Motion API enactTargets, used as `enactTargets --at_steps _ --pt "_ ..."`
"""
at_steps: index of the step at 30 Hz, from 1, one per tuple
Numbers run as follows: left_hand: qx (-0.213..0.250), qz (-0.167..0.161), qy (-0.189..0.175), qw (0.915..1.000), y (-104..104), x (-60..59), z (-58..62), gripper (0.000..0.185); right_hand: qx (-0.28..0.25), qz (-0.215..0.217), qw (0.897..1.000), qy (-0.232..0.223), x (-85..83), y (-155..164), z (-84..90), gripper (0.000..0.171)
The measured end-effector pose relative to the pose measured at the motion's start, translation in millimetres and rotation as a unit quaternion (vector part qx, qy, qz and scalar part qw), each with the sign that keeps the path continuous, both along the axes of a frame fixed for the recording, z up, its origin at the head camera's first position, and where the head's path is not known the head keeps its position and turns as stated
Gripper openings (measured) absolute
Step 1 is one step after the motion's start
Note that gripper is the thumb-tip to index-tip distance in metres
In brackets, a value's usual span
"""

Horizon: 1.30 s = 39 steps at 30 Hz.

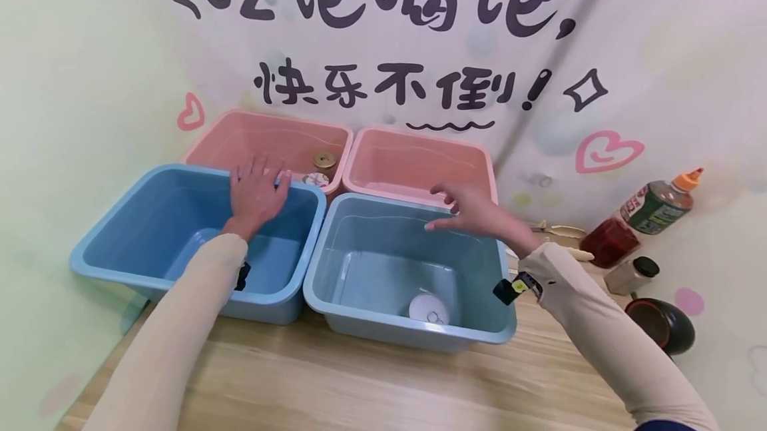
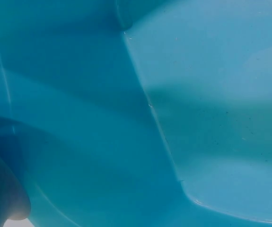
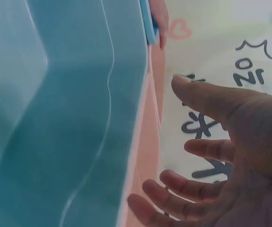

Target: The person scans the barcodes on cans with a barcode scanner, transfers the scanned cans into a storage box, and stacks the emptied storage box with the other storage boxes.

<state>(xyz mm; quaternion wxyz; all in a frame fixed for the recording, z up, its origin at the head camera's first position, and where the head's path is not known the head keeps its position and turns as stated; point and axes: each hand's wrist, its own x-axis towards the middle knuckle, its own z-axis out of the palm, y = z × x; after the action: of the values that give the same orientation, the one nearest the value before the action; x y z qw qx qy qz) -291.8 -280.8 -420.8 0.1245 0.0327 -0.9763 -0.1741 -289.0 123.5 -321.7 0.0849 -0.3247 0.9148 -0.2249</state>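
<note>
Pale, printed backdrop (image 1: 539,51) and dark Chinese lettering (image 1: 400,68) rise behind a wooden table (image 1: 359,384) in the head view, where the left hand (image 1: 257,186), fingers straight, rests over the back rim of a blue tub (image 1: 150,218), and the right hand (image 1: 473,208), thumb and fingers wide apart, hovers by the back rim of a grey-blue tub (image 1: 392,264) with a pull-ring can (image 1: 423,306) near its front; pink tubs (image 1: 419,154) stand behind. From the left wrist, the blue tub's inside shows, finger positions unclear. From the right wrist, spread, gently bent fingers lie beside the grey-blue tub.
</note>
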Motion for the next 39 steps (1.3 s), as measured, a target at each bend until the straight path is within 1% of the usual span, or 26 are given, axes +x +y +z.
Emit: enactTargets --at_steps 2,4,6,8,11,14,19,23,29,35,39 --pt "0.000 0.000 0.000 1.0000 -0.5 0.3 0.2 0.063 0.015 0.008 1.000 -0.015 7.9 -1.9 -2.3 0.067" --pt "-0.001 0.000 -0.003 1.0000 -0.5 0.2 0.4 0.063 0.033 0.023 0.998 -0.042 15.0 -5.1 -4.8 0.068" --pt "-0.003 0.001 -0.001 1.0000 -0.5 -0.4 0.3 0.062 0.062 0.040 0.995 -0.073 21.2 -9.4 -7.6 0.068" --pt "-0.002 0.002 0.000 1.0000 0.1 -1.2 0.5 0.062 0.097 0.049 0.988 -0.113 26.2 -14.9 -11.3 0.069" --pt "0.004 0.004 0.002 1.0000 0.2 -2.0 0.7 0.062 0.148 0.045 0.973 -0.171 30.1 -22.8 -19.5 0.070" --pt "0.008 0.004 0.002 1.0000 0.5 -2.1 1.6 0.061 0.186 0.036 0.960 -0.207 31.1 -29.5 -29.4 0.070" --pt "0.009 0.003 0.006 0.9999 0.2 -2.6 2.6 0.061 0.222 0.027 0.947 -0.232 31.1 -40.2 -45.1 0.064" --pt "0.004 0.004 0.008 1.0000 -0.8 -2.7 1.4 0.061 0.251 0.026 0.936 -0.247 31.0 -46.7 -61.4 0.064" --pt "0.006 0.001 0.002 1.0000 0.0 -2.8 1.0 0.062 0.274 0.011 0.922 -0.273 29.9 -49.5 -83.3 0.059" --pt "0.008 -0.001 0.004 1.0000 0.0 -4.3 -0.5 0.062 0.289 0.024 0.909 -0.301 30.6 -50.5 -96.6 0.048" --pt "0.008 0.003 0.007 0.9999 -0.5 -4.7 -0.1 0.061 0.297 0.031 0.904 -0.307 30.8 -53.9 -100.2 0.038"
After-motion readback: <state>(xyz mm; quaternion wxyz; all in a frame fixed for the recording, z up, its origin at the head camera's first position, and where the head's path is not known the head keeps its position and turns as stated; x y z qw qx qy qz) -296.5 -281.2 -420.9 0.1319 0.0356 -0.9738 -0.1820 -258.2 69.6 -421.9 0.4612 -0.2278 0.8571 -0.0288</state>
